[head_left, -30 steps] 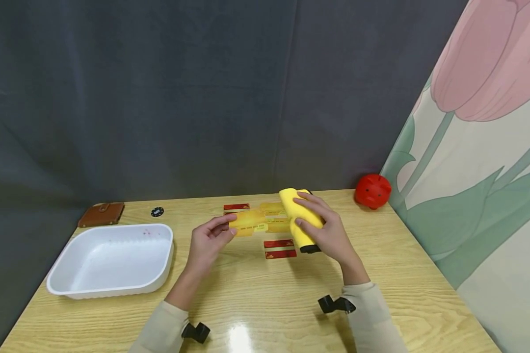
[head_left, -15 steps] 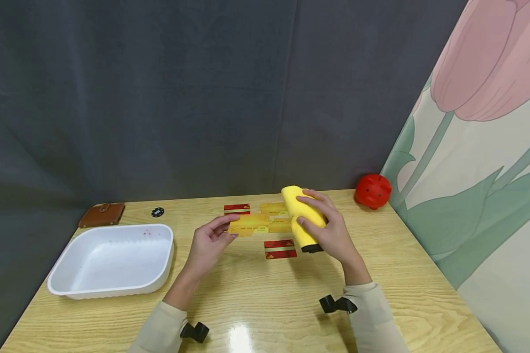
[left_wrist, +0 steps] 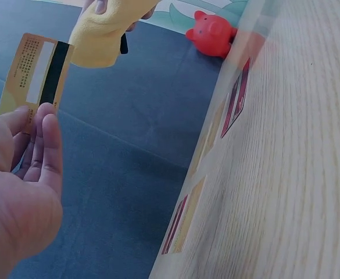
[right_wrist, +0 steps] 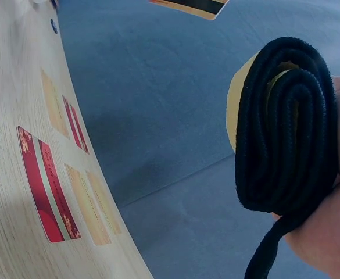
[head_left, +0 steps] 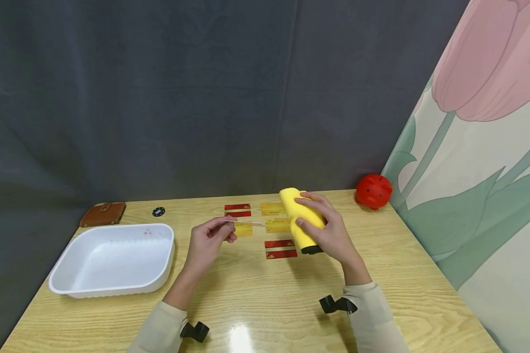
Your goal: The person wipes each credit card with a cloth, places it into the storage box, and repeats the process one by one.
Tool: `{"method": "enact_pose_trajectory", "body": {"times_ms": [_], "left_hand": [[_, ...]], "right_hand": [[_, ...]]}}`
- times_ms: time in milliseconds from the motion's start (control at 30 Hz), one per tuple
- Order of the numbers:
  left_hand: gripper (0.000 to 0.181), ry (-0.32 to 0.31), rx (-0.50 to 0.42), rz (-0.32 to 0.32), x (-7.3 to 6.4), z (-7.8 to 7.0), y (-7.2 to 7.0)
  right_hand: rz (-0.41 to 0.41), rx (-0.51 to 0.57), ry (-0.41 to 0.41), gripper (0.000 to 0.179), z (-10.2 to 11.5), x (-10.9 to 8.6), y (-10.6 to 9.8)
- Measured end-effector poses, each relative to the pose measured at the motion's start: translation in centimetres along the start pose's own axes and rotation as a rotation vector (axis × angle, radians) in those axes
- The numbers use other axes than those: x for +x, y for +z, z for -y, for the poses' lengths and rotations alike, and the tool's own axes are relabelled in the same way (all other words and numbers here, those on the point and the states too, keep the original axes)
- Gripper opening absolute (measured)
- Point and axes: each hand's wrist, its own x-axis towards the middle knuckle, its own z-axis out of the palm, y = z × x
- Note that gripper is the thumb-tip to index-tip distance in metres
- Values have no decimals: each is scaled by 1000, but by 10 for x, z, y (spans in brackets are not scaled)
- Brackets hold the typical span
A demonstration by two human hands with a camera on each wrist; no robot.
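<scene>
My left hand (head_left: 206, 243) pinches a gold bank card (left_wrist: 39, 72) by one end, above the table. In the head view it appears nearly edge-on; the left wrist view shows its back with a dark stripe and a white strip. My right hand (head_left: 331, 234) grips a rolled yellow towel (head_left: 301, 220), whose black-edged folds show in the right wrist view. Below the hands lie a red card (head_left: 280, 249) in front, another red card (head_left: 237, 207) at the back, and gold cards (head_left: 276, 225), one partly behind the left fingertips.
A white plastic tray (head_left: 110, 289) stands at the left, with a brown wallet (head_left: 103, 214) behind it. A black poker chip (head_left: 158, 211) lies near the back edge. At the back right sits a red piggy bank (head_left: 373, 191), close to the flower-patterned wall covering (head_left: 477, 206).
The card in my left hand has turned from showing its printed face to nearly edge-on in the head view. My right hand keeps its grip on the towel, almost unmoved.
</scene>
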Motion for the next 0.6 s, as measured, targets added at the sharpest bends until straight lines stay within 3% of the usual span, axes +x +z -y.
{"method": "enact_pose_trajectory", "body": {"times_ms": [333,600], "left_hand": [[20,25,110,-102,1,3,0],[25,-34,-26,-72,0,1,1]], "right_hand": [[2,8,-6,44,0,0,0],[3,7,-10,45,0,0,0]]}}
